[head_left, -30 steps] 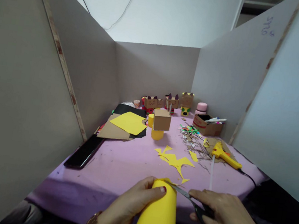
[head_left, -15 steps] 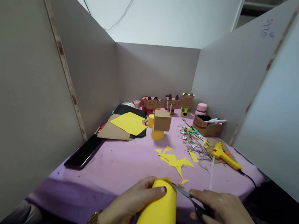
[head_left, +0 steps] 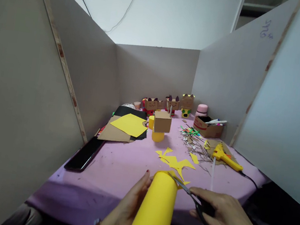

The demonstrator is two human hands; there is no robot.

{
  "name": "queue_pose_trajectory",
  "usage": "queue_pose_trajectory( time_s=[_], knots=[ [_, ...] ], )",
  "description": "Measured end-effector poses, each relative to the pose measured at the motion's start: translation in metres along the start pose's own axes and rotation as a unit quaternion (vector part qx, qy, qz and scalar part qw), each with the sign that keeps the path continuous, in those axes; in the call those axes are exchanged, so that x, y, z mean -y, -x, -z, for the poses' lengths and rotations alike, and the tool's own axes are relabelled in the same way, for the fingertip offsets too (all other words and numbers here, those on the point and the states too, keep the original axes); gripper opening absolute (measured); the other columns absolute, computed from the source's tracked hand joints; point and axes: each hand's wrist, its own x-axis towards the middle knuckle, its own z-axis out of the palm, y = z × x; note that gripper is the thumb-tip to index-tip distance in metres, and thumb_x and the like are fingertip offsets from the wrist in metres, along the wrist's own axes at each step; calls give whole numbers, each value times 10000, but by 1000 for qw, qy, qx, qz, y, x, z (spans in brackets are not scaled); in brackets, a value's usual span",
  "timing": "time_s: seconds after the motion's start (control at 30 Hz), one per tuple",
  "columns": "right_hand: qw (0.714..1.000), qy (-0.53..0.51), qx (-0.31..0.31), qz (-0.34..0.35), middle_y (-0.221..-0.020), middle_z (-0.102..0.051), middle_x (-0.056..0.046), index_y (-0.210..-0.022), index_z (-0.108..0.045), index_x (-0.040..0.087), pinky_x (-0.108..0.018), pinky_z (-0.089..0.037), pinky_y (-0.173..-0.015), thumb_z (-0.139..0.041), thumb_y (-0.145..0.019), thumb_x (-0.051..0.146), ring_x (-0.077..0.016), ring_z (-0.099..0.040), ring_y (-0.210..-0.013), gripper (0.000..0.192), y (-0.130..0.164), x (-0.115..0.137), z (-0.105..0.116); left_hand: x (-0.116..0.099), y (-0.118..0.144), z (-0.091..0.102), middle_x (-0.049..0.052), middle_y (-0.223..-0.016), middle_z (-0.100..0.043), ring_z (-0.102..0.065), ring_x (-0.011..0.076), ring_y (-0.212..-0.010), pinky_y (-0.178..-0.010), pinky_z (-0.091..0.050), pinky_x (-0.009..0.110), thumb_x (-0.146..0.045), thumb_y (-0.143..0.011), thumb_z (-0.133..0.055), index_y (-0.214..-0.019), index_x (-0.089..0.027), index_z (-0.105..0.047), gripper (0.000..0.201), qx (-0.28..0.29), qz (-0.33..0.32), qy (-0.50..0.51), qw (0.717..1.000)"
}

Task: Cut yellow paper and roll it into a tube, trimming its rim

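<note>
— So how much room is there on the purple-covered table (head_left: 120, 168)?

— Grey partition boards (head_left: 44, 86) wall it in on the left, the back and the right; the near edge is the only open side, and both hands sit at it; a bare purple stretch lies between the hands and the clutter further back.

— What's lying about?

— A black phone (head_left: 84, 153) lies along the left board; beyond it a stack of brown, black and yellow sheets (head_left: 127, 126); near the middle stands a brown cardboard cube on a yellow cylinder (head_left: 161, 126); flat yellow paper offcuts (head_left: 175, 161) lie just ahead of the hands; to the right a heap of small paper scraps (head_left: 193, 141), a yellow glue gun (head_left: 226, 156) with its cord running off the table, and a small cardboard box of pens (head_left: 208, 126); little cardboard figures (head_left: 168, 104) line the back.

— And the hands?

— The left hand (head_left: 127, 210) wraps the fingers around a rolled yellow paper tube (head_left: 157, 206), held tilted over the near edge; the right hand (head_left: 224, 216) has its fingers closed round the handles of black scissors (head_left: 186, 192); the blades stand slightly apart, meeting the tube's far rim.
</note>
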Motion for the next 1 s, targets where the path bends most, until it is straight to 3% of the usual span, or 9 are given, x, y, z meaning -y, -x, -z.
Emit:
queue_pose_trajectory(
  time_s=[0.13,0.33,0.57,0.77,1.0],
  knots=[
    [1000,-7,2,4,-1063,-767,-68,-1140,-685,254,-446,-551,-805,-542,-829,275,-306,-722,-900,343,0,3,-1,11,-23,20,170,-857,-761,-731,234,-726,-581,-526,263,-703,-779,-489,-1109,-2,-611,784,81,24,61,995],
    [1000,-8,3,-2,-1155,-730,-89,-1252,-619,225,-450,-535,-848,-502,-834,225,-307,-704,-965,433,3,1,-3,19,-21,19,118,-787,-781,-734,227,-693,-646,-543,279,-491,-748,-681,-985,-39,-664,510,53,16,90,994],
    [999,-30,13,10,-1034,-734,-49,-1249,-594,268,-369,-518,-829,-505,-833,178,-240,-685,-911,435,4,-2,-5,21,-21,15,159,-925,-768,-725,258,-861,-718,-542,305,-571,-637,-736,-1063,-48,-644,681,105,-21,103,989],
    [998,-56,-8,22,-1065,-647,-55,-1305,-535,272,-342,-491,-877,-512,-815,145,-215,-626,-976,507,4,-7,-7,22,-13,8,109,-823,-780,-734,226,-755,-665,-533,278,-494,-725,-700,-930,-96,-677,449,55,-10,80,995],
    [995,-85,7,44,-1104,-637,-62,-1306,-531,247,-311,-485,-890,-494,-812,127,-195,-609,-1028,509,0,-11,2,12,-4,5,141,-767,-772,-729,207,-671,-651,-531,260,-416,-739,-699,-898,-53,-674,397,25,7,50,998]
  ],
)
